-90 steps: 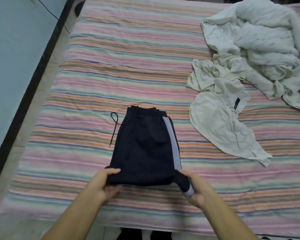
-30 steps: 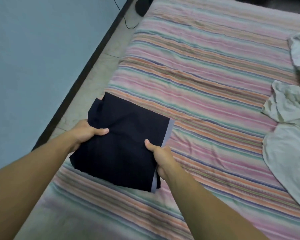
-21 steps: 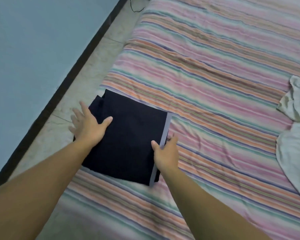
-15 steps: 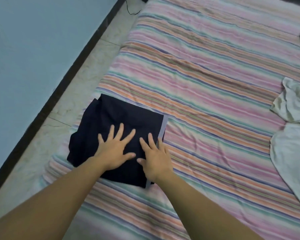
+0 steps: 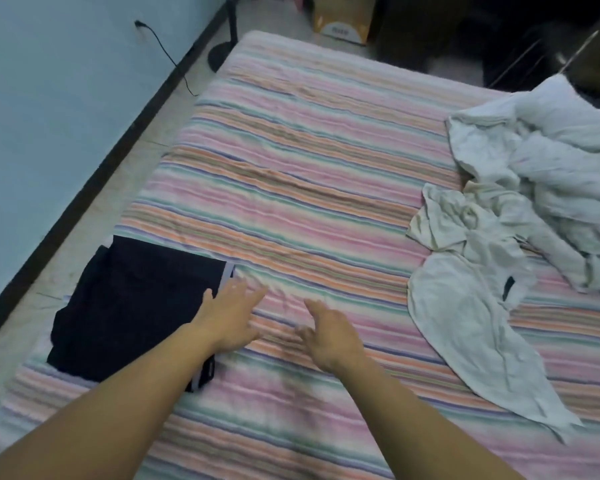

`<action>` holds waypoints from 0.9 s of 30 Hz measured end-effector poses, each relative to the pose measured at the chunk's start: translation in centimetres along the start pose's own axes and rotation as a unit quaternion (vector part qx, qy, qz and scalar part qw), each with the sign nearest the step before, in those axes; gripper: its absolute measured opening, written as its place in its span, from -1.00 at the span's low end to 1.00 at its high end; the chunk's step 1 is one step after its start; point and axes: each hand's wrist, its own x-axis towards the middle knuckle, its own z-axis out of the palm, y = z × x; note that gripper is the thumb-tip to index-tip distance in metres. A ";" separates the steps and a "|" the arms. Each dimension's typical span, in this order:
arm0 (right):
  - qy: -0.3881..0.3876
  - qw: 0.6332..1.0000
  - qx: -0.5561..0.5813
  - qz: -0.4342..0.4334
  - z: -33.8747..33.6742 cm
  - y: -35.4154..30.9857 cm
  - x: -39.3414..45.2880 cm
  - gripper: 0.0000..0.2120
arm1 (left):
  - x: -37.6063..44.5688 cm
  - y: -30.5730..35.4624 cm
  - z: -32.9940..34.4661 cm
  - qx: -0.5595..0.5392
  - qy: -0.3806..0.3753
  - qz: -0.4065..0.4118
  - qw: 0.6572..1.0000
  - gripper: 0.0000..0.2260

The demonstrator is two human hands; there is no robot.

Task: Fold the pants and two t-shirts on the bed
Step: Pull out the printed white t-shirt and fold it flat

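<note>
The folded dark navy pants (image 5: 136,303) with a grey side stripe lie flat near the bed's left edge. My left hand (image 5: 231,313) hovers open just right of the pants, fingers spread, its forearm crossing their near corner. My right hand (image 5: 329,332) is open over the striped sheet, holding nothing. An unfolded whitish t-shirt (image 5: 465,334) lies spread at the right. Behind it sits a crumpled heap of pale cloth (image 5: 541,174); I cannot tell where the second t-shirt is within it.
The striped bedsheet (image 5: 309,188) covers a low mattress. A tiled floor strip and blue wall (image 5: 49,98) run along the left, with a black cable and a fan base (image 5: 219,57) at the far end. A cardboard box (image 5: 342,19) stands beyond the bed.
Both hands pressed the folded pants flat at the bed's left edge, then lifted off and moved right over the bare sheet. The view has swung right, showing the white clothes.
</note>
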 end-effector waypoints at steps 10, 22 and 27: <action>0.040 0.997 0.029 0.061 -8.4 25.4 -10.3 -0.42 | 2.0 26.7 3.6 -0.115 0.011 -0.013 0.993 -0.25; 0.032 0.969 0.103 0.223 -4.2 47.6 -11.1 -0.22 | 5.1 42.3 14.2 -0.171 -0.014 0.004 0.985 -0.34; 0.074 0.951 0.131 0.269 -2.1 52.2 -8.8 -0.22 | 7.3 43.8 17.5 -0.206 0.001 -0.012 0.978 -0.40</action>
